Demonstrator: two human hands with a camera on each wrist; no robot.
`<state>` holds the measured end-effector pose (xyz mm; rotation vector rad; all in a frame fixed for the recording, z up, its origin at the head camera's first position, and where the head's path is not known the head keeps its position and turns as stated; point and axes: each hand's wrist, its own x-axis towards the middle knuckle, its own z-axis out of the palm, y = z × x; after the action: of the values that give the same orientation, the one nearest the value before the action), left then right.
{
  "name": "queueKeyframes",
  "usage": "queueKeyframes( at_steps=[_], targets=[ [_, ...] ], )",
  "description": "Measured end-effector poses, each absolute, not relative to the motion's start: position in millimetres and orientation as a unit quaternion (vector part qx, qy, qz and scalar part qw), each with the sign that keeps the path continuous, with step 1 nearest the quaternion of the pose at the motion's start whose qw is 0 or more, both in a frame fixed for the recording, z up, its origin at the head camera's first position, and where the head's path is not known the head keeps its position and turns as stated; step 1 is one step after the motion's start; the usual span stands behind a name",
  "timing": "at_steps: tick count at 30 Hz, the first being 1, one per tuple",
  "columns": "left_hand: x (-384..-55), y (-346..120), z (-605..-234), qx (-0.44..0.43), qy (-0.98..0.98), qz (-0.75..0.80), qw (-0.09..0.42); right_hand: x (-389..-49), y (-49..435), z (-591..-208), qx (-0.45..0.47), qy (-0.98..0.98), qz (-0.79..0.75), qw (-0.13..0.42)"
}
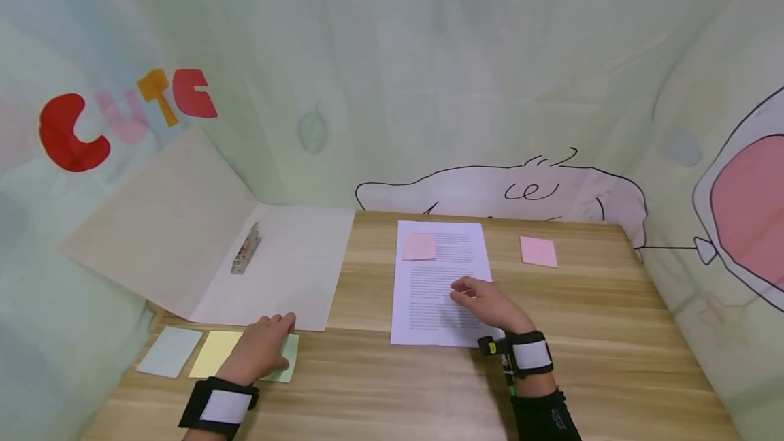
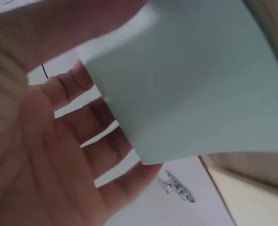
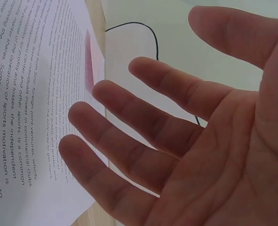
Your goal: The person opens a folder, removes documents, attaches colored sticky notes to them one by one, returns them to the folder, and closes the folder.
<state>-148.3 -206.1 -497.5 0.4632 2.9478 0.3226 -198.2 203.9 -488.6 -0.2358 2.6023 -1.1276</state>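
Note:
At the front left of the table, my left hand point(image 1: 260, 347) pinches a green sticky note point(image 1: 286, 367) between thumb and fingers. In the left wrist view the green note bends slightly, with the fingers behind it. My right hand point(image 1: 488, 303) hovers over a printed sheet point(image 1: 437, 322), its fingers relaxed and holding nothing. Near the top of that sheet lies a pink sticky note point(image 1: 419, 247). Left of the green note are a yellow sticky note point(image 1: 214, 352), partly covered by my left hand, and a pale grey-blue note point(image 1: 169, 351).
An open white folder point(image 1: 300, 260) with a metal clip point(image 1: 246, 249) lies at the back left, its cover point(image 1: 165, 223) leaning on the curtain. Another pink sticky note point(image 1: 539, 252) is on the wooden table point(image 1: 392, 393) right of the sheet. Printed curtains enclose the table's back and sides.

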Motion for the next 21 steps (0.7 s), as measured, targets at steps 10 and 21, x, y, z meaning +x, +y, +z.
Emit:
queueKeyframes(
  at_steps=[10, 21],
  targets=[
    [-163, -183, -477, 0.189, 0.943, 0.255, 0.104, -197, 203, -490, -0.085, 0.903, -0.395, 0.144],
    [-198, -80, -448, 0.237, 0.907, 0.342, 0.059, -198, 198, -485, -0.139, 0.880, -0.425, 0.159]
  ],
)
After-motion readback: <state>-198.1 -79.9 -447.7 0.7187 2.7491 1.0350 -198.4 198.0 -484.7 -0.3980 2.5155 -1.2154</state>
